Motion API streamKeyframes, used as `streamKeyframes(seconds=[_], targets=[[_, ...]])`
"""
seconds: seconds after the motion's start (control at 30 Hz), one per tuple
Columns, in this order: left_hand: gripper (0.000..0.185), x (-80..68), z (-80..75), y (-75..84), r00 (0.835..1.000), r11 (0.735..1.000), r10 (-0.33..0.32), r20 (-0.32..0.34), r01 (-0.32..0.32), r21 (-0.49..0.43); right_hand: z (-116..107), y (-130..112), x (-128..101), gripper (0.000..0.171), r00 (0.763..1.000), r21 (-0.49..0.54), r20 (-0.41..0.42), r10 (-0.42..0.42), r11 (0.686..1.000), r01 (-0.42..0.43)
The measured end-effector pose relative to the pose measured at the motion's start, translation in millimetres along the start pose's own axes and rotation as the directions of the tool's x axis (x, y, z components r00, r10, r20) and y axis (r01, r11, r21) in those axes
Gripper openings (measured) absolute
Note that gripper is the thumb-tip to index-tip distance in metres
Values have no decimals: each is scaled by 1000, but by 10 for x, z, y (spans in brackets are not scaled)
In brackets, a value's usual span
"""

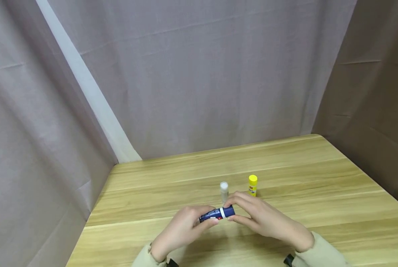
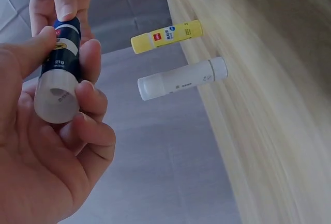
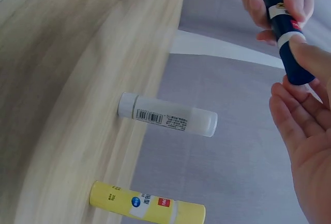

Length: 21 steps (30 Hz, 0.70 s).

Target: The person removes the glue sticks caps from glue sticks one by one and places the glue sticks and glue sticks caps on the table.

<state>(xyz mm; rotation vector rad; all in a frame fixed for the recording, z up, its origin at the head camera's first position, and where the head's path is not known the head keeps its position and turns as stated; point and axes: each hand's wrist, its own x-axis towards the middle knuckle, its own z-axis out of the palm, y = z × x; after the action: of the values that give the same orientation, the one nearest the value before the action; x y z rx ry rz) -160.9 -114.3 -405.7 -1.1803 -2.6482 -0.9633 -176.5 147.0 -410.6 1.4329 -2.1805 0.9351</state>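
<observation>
A dark blue glue stick (image 1: 213,214) lies almost level between both hands, over the wooden table. My left hand (image 1: 185,225) grips its body, thumb on the near side. In the left wrist view its whitish hollow end (image 2: 57,97) faces the camera, past the curled fingers. My right hand (image 1: 260,217) pinches the dark blue end (image 3: 296,69) beyond the white band, with the thumb and fingertips. Just behind the hands, a white glue stick (image 1: 224,190) stands upright, its lower part close to the right fingers. Farther right a yellow glue stick (image 1: 252,182) stands upright, its foot hidden by the right hand.
The light wooden table (image 1: 172,181) reaches back to a grey curtain (image 1: 192,81). A brown curtain (image 1: 375,92) hangs along the right side, and a pale strip (image 1: 92,92) shows at the left.
</observation>
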Motion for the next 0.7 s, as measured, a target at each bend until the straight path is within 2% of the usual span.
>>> streamKeyframes(seconds=[0.23, 0.43, 0.6, 0.7], targets=[[21, 5, -9, 20, 1000, 998, 7, -2, -6, 56, 5, -18, 3, 35, 996, -10, 13, 85, 996, -85], [24, 6, -3, 62, 999, 992, 39, -14, -37, 121, -5, -59, -13, 40, 973, -38, 71, 218, 976, -216], [31, -11, -17, 81, 999, 990, 34, -26, -30, 138, -37, -35, -39, 34, 955, -40, 86, 283, 959, -281], [34, -28, -27, 86, 999, 989, 33, -34, -28, 146, -50, -15, -53, 28, 951, -33, 106, 292, 956, -290]])
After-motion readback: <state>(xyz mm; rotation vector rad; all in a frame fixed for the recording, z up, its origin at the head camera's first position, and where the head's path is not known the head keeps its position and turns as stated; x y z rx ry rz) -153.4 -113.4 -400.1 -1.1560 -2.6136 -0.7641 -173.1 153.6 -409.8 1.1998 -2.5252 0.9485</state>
